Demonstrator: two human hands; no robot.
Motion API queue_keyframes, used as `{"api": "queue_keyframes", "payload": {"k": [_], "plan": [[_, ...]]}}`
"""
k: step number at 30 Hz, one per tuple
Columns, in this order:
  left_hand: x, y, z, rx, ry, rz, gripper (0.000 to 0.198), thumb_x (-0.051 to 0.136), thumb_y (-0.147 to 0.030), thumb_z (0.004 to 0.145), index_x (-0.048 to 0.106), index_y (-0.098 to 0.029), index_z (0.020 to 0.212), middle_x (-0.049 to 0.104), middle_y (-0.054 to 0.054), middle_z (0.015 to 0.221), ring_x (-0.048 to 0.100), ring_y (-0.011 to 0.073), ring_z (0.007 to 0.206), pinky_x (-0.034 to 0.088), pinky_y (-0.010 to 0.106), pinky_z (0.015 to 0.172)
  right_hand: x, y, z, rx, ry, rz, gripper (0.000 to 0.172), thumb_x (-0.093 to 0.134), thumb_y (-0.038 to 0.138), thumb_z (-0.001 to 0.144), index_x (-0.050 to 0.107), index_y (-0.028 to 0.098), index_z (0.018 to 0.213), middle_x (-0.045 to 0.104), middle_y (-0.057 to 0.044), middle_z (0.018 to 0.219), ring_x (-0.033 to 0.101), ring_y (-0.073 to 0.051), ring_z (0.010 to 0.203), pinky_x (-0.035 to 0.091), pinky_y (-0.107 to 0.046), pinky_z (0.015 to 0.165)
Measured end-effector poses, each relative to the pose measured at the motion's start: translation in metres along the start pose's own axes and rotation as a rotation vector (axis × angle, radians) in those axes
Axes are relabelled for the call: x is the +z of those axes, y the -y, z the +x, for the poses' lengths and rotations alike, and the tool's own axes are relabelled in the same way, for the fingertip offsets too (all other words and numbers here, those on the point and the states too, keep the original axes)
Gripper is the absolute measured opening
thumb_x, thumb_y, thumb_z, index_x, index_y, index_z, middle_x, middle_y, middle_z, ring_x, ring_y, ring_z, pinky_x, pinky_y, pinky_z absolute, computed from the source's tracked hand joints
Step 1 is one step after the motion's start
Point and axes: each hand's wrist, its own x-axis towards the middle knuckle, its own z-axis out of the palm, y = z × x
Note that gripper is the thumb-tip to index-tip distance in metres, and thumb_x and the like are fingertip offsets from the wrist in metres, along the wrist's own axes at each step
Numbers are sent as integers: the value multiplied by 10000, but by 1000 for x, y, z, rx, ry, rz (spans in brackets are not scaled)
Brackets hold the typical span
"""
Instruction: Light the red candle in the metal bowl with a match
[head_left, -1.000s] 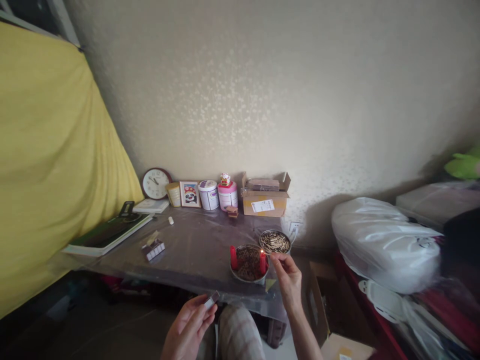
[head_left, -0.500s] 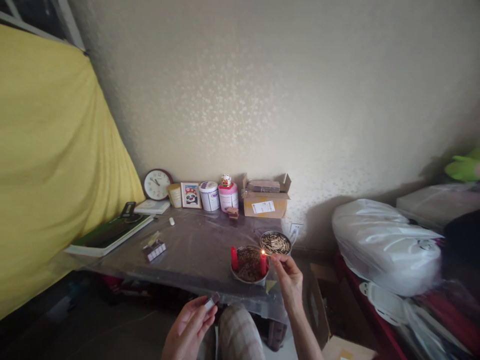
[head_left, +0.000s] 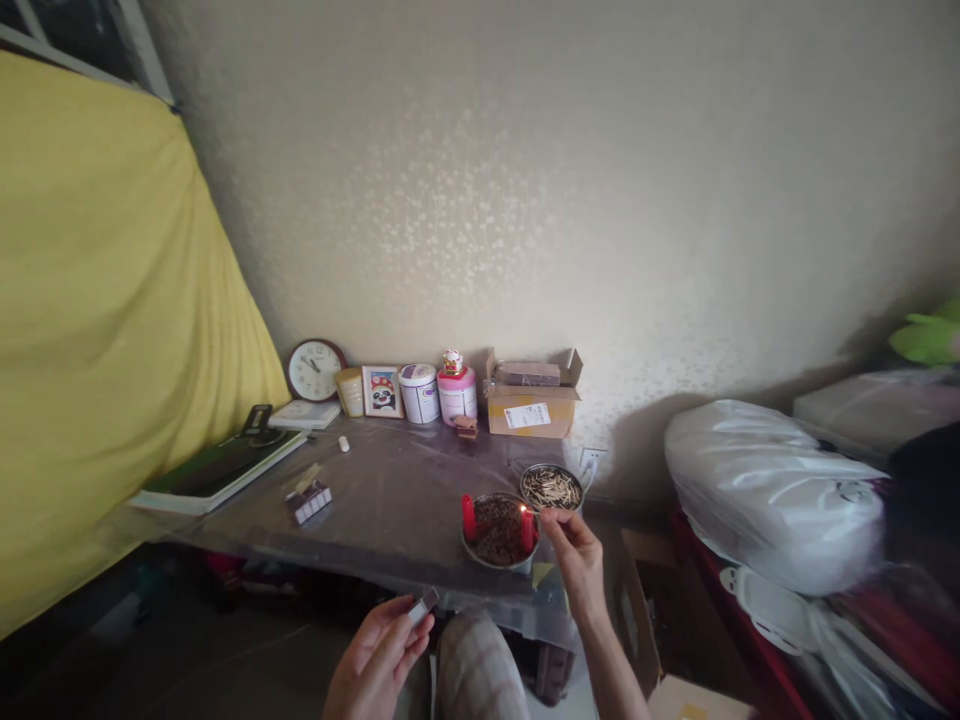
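Observation:
My right hand (head_left: 576, 555) pinches a thin matchstick whose small flame sits at the top of the right red candle (head_left: 527, 532). A second red candle (head_left: 469, 518) stands at the left side of the same round metal bowl (head_left: 496, 566), which has a dark, grainy filling. Low in front of the table, my left hand (head_left: 386, 645) is closed around a small matchbox (head_left: 423, 606). Just behind the candles is another round tin (head_left: 551, 488) full of used-looking matchsticks. The flame hides whether the candle wick itself burns.
A pack of small boxes (head_left: 307, 498) lies on the plastic-covered table (head_left: 390, 500). Along the wall stand a clock (head_left: 316, 369), a panda picture (head_left: 382, 391), white and pink tins and a cardboard box (head_left: 532, 412). White plastic bags (head_left: 772, 490) are at right.
The match flame has dipped slightly lower and left against the right candle. My right hand shifted a little with it; my left hand stays about where it was.

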Motion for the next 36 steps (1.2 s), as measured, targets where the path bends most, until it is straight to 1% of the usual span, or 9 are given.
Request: {"api": "queue_keyframes", "payload": {"k": [9, 13, 21, 23, 26, 29, 31, 33, 36], "plan": [[5, -1, -1, -1, -20, 6, 347, 891, -374, 505, 768, -186, 770, 788, 50, 793, 707, 178, 789, 547, 245, 763, -5, 6, -3, 11, -12, 25, 300, 795, 448, 622, 704, 175, 708, 689, -26, 719, 608, -158, 683, 489, -251, 668], [7, -1, -1, -1, -52, 18, 375, 907, -378, 454, 764, -174, 734, 783, 60, 757, 708, 197, 768, 551, 266, 746, -5, 8, -3, 15, -19, 37, 285, 805, 427, 610, 708, 173, 696, 691, -29, 711, 608, -162, 674, 489, -257, 653], [3, 0, 1, -21, -31, 12, 355, 900, -365, 484, 761, -171, 748, 791, 71, 773, 712, 196, 779, 550, 264, 749, -12, 18, -3, 27, -41, 108, 258, 820, 377, 594, 691, 174, 687, 656, -1, 655, 567, -134, 612, 469, -245, 602], [1, 0, 2, -24, -15, 5, 358, 899, -366, 489, 762, -171, 755, 793, 74, 784, 713, 193, 781, 551, 262, 752, -20, 31, 1, 22, -47, 127, 242, 822, 354, 597, 686, 176, 689, 649, 2, 654, 566, -129, 623, 470, -243, 617], [-2, 0, 3, -24, -12, 6, 359, 895, -373, 496, 763, -174, 764, 794, 70, 789, 712, 185, 781, 552, 255, 748, -37, 67, 6, 3, -54, 210, 222, 815, 338, 611, 661, 199, 690, 637, 10, 683, 566, -117, 637, 482, -241, 633], [-1, -1, 2, -31, -37, 11, 359, 900, -369, 484, 761, -176, 754, 792, 61, 774, 711, 174, 769, 550, 241, 736, -58, 107, 8, -53, -2, 491, 251, 841, 295, 589, 611, 219, 653, 538, 36, 622, 502, -92, 568, 448, -209, 534], [1, -1, 0, -33, -35, 3, 355, 900, -369, 484, 760, -176, 746, 790, 57, 768, 710, 170, 763, 550, 238, 738, -71, 118, 9, -140, -2, 592, 280, 832, 331, 617, 571, 234, 644, 479, 56, 586, 432, -77, 499, 392, -189, 462], [3, -2, -1, -26, -17, -6, 354, 895, -372, 498, 761, -176, 761, 791, 59, 783, 709, 169, 775, 549, 237, 748, -81, 111, 14, -151, -4, 400, 310, 821, 388, 614, 552, 235, 587, 487, 59, 531, 434, -91, 465, 368, -201, 432], [3, -2, -1, -27, -3, -1, 365, 894, -371, 500, 765, -177, 782, 795, 68, 811, 711, 176, 794, 549, 239, 752, -91, 82, 23, -64, -59, -25, 241, 739, 386, 665, 616, 226, 534, 587, 43, 497, 494, -114, 461, 399, -218, 452]]}}
